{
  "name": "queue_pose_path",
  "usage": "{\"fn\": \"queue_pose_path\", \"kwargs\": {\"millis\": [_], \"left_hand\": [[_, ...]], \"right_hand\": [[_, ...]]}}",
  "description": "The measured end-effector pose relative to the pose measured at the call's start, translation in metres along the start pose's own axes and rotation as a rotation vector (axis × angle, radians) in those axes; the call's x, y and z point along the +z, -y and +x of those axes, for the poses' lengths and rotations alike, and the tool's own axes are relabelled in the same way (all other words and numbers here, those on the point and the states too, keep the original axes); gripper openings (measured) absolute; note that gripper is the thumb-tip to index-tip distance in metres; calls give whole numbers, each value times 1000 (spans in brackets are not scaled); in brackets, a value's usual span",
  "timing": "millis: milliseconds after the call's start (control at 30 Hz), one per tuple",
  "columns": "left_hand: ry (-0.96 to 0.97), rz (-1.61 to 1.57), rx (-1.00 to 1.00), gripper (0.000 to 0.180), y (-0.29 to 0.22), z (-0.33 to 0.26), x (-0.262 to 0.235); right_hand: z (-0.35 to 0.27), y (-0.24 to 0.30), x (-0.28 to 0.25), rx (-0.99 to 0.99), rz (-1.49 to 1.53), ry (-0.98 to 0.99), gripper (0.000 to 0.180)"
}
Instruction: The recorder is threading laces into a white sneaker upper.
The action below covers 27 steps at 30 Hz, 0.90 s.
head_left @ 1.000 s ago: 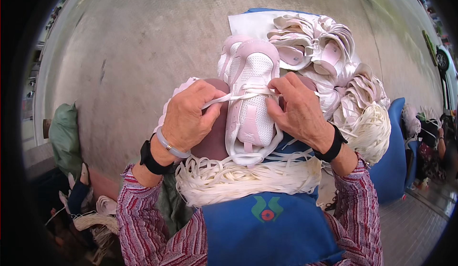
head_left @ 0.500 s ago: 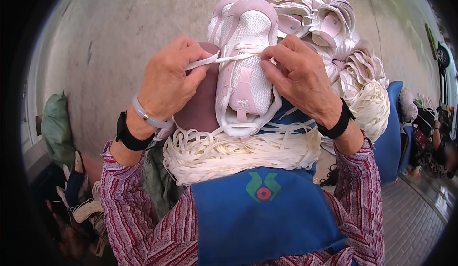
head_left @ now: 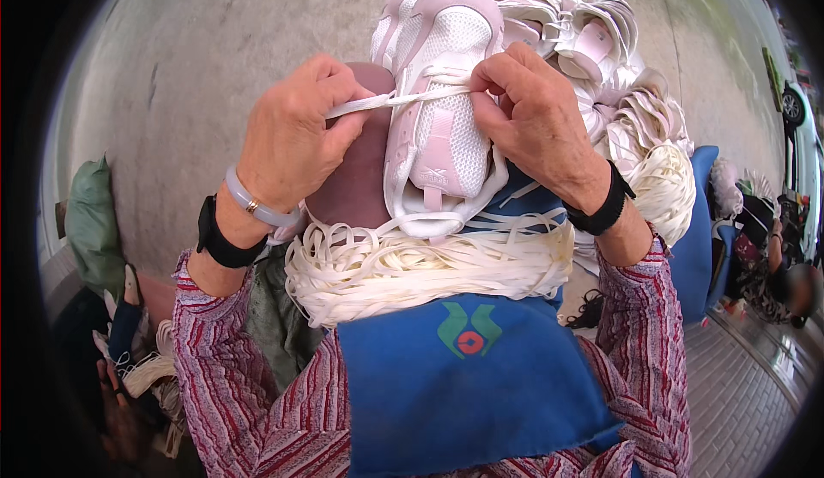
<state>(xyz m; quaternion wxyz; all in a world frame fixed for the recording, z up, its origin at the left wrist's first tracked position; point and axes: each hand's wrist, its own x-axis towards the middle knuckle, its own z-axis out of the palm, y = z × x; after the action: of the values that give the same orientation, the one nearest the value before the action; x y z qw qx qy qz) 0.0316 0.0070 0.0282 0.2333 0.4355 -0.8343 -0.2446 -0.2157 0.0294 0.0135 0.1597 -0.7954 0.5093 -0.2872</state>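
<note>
A white and pale pink mesh sneaker upper (head_left: 451,148) lies in front of me, its heel opening toward me. Across it runs a flat white shoelace (head_left: 421,97), stretched taut between my two hands. My left hand (head_left: 302,122) pinches one part of the lace off the upper's left side. Close against the right edge of the lacing, my right hand (head_left: 532,113) is closed on the lace, thumb to forefinger. A second similar upper (head_left: 386,36) shows partly behind the first one. Below the heel a thick bundle of white laces (head_left: 429,268) lies across my lap.
Stacked white and pink uppers (head_left: 592,36) stand at the far right, with a skein of cream laces (head_left: 665,190) nearer. A mauve rounded surface (head_left: 356,178) is under my left hand. A blue chair (head_left: 697,246) stands right; a green sack (head_left: 96,225) sits left.
My left hand has shifted slightly left and down, and the lace spans the gap in a straighter line. My right hand stays near the lacing, still pinching.
</note>
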Motion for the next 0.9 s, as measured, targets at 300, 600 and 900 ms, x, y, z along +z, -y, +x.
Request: {"fn": "queue_pose_path", "kwargs": {"millis": [300, 600, 900], "left_hand": [[-11, -74, 3, 10, 7, 1, 2], [43, -81, -36, 16, 0, 5, -4], [97, -348, -233, 19, -16, 20, -8]], "right_hand": [[-2, 8, -2, 63, 3, 19, 9], [2, 6, -3, -25, -83, 68, 9], [5, 8, -1, -54, -183, 78, 9]]}}
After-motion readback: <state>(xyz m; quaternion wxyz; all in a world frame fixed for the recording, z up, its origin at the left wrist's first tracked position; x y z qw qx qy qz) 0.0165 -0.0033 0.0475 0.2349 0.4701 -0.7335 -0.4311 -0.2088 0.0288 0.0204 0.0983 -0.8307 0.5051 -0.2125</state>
